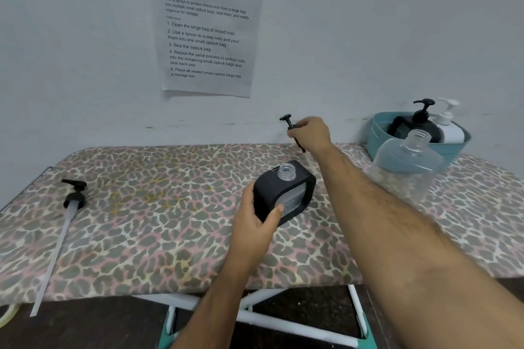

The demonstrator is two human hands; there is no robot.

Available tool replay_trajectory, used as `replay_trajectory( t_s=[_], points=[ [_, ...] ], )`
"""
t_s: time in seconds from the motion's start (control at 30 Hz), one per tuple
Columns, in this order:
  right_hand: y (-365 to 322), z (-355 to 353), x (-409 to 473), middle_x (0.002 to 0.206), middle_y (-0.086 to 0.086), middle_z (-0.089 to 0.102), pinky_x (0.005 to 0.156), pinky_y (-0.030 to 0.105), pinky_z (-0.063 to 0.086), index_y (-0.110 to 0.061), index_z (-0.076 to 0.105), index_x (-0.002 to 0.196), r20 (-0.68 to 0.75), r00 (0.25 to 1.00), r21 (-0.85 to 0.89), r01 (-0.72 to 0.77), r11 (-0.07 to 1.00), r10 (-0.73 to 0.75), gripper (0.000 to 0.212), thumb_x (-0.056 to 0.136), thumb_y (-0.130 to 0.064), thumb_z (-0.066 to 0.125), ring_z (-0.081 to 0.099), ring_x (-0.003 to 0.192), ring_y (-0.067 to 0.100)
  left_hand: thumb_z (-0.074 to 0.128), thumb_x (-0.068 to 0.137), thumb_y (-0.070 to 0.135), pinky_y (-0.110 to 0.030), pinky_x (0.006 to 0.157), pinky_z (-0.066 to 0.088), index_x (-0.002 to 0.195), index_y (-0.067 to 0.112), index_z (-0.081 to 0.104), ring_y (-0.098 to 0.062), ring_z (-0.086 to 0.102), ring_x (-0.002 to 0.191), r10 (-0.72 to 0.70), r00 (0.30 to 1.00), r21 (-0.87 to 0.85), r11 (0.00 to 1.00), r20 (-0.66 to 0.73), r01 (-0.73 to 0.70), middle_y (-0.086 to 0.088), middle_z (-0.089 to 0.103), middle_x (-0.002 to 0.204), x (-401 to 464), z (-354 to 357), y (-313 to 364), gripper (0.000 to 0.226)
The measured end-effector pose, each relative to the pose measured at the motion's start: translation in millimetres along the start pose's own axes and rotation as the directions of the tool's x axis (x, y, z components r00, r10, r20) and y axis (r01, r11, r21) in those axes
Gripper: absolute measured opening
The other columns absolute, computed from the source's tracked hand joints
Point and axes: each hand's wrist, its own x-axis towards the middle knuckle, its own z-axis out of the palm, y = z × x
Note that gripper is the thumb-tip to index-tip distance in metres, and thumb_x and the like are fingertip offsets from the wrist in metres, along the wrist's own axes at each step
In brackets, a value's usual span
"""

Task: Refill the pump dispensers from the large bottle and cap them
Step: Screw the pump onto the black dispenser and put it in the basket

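Leopard-print board (147, 235) bears spare pump (74, 197), basket (380, 136); left grip (256, 218) grasps dispenser (283, 193), right grip (310, 133) grasps pump head (287, 119).

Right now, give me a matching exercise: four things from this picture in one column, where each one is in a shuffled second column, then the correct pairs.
Things:
1. Black dispenser
2. Small black pump
3. Long pump
4. White dispenser

Places:
A. Standing in the teal basket
B. Lying on the far left of the spotted cover
C. Held up by the right hand
D. Gripped by the left hand, neck open

Pairs: 1-D, 2-C, 3-B, 4-A
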Motion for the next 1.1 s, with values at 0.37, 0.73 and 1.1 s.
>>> replay_trajectory(
  t_s=[0.37,0.73,1.1],
  points=[
    [-49,-41,-92,0.094,0.000,0.074,0.071,0.020,0.052,-0.011,0.073,0.102,-0.262,0.927,0.501,0.370,0.782,-0.270,0.023,0.081,-0.018,0.075,0.069,0.089,0.014,0.066,0.094,0.024,-0.031,0.098,0.053,0.137,0.040,0.042,0.000,0.059,0.116,-0.011,1.000,0.026,1.000,-0.015,0.012,0.015,0.059,0.129,1,1,-4,0.051],
    [-20,-37,-139,0.095,-0.003,0.074,0.072,0.020,0.055,-0.014,0.071,0.110,-0.185,0.944,0.487,0.330,0.809,-0.274,0.026,0.084,-0.014,0.075,0.070,0.088,0.010,0.067,0.092,0.031,-0.039,0.102,0.052,0.139,0.036,0.042,-0.003,0.060,0.117,-0.024,1.000,0.060,0.998,-0.019,0.025,0.014,0.060,0.129,0,2,-4,0.054],
    [-9,-32,-140,0.101,-0.006,0.074,0.090,0.032,0.056,-0.016,0.071,0.113,-0.165,0.949,0.472,0.314,0.824,-0.267,0.029,0.084,-0.017,0.076,0.068,0.097,0.009,0.067,0.093,0.027,-0.038,0.101,0.053,0.136,0.041,0.040,-0.003,0.060,0.117,-0.015,1.000,0.059,0.998,-0.018,0.016,0.013,0.059,0.129,-1,2,0,0.052]
  ],
)
